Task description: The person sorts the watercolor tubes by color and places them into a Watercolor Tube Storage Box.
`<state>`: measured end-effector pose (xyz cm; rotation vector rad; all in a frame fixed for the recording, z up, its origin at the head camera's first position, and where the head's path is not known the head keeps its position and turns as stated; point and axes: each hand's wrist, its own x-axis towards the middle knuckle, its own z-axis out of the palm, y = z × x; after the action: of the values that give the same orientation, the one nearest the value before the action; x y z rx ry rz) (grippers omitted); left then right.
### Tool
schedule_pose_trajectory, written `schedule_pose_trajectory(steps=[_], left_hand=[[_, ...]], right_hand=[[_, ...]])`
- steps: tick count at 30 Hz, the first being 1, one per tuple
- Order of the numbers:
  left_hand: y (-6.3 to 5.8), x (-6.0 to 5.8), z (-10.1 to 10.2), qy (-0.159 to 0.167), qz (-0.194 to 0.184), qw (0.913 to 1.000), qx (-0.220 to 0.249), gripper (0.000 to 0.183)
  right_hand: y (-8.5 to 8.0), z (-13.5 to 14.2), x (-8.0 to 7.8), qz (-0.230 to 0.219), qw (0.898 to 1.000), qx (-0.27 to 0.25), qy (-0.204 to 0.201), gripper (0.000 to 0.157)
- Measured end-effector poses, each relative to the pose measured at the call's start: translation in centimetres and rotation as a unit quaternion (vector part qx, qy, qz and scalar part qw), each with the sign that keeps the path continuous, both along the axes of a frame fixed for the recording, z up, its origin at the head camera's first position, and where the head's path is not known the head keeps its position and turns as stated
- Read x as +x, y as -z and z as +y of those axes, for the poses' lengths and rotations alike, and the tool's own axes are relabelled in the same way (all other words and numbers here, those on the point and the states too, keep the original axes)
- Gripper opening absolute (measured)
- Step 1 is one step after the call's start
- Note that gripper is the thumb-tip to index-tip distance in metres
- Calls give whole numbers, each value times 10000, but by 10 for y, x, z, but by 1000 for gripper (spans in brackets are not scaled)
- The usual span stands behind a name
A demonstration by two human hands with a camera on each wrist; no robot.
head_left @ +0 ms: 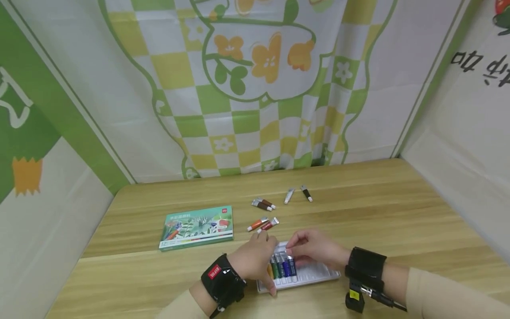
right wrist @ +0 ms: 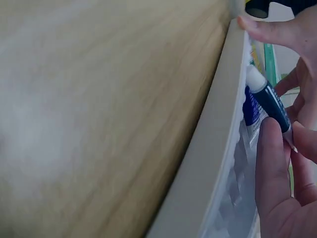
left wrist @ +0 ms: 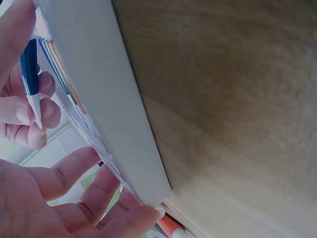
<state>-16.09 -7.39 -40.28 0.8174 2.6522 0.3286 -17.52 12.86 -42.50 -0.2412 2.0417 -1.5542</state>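
A white plastic tray (head_left: 314,274) lies near the table's front edge, holding a row of paint tubes at its left part, among them a green tube (head_left: 275,268) and a blue tube (right wrist: 250,110). Spanning the tray's left end, my left hand (head_left: 256,253) grips it, thumb on the near rim and fingers at the far side. My right hand (head_left: 318,247) pinches a dark blue paint tube (right wrist: 273,105) by its crimped end, white cap toward me, over the tray just right of the row. The left hand partly hides the leftmost tubes.
Beyond the tray lie an orange tube (head_left: 258,223), a red tube (head_left: 269,224), two brown tubes (head_left: 262,204), a white tube (head_left: 289,196) and a black tube (head_left: 306,193). A green paint box (head_left: 197,228) rests at the left. Curtained walls enclose the table (head_left: 398,212).
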Motion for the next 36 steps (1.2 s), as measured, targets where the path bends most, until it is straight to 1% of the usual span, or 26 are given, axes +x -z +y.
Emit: schedule_pose_trajectory(steps=[3, 6, 9, 11, 14, 15, 16, 18, 22, 24, 29, 31, 32, 36], left_hand=[[0, 0, 1, -6, 19, 10000, -6, 105], [1, -1, 1, -5, 33, 10000, -15, 106], [1, -1, 1, -5, 20, 10000, -21, 106], [2, -1, 1, -12, -3, 10000, -23, 106], [2, -2, 1, -29, -64, 10000, -26, 106], [3, -2, 1, -31, -76, 10000, -27, 106], [3, -2, 1, -34, -92, 9999, -29, 106], [3, -3, 1, -28, -98, 9999, -18, 106], [2, -3, 1, 15, -30, 10000, 0, 106], [2, -2, 1, 23, 0, 10000, -1, 105], [2, -1, 0, 3, -36, 10000, 16, 105], [2, -1, 0, 12, -55, 10000, 46, 104], [2, 0, 0, 25, -50, 10000, 60, 104], [1, 0, -1, 39, -39, 9999, 126, 103]], right_hand=[[0, -1, 0, 373, 9989, 269, -85, 15], [-1, -1, -1, 481, 9980, 384, -143, 14], [-2, 1, -2, 726, 9943, 691, -375, 15], [-3, 1, -3, 1119, 9861, 1059, -629, 18], [-6, 1, -4, 1744, 9666, 1619, -952, 23], [-6, 1, -3, 1880, 9610, 1740, -1041, 24], [-7, 0, -3, 1991, 9563, 1831, -1108, 25], [-7, 1, -1, 2076, 9511, 1956, -1185, 25], [-8, 2, 2, 2249, 9384, 2241, -1363, 19], [-11, 2, 4, 2436, 9251, 2486, -1522, 16], [-21, -4, 11, 2933, 8759, 3265, -2003, 21], [-24, -8, 13, 3048, 8608, 3482, -2117, 21], [-25, -10, 13, 3099, 8556, 3541, -2156, 20], [-27, -16, 15, 3334, 8409, 3621, -2251, 17]])
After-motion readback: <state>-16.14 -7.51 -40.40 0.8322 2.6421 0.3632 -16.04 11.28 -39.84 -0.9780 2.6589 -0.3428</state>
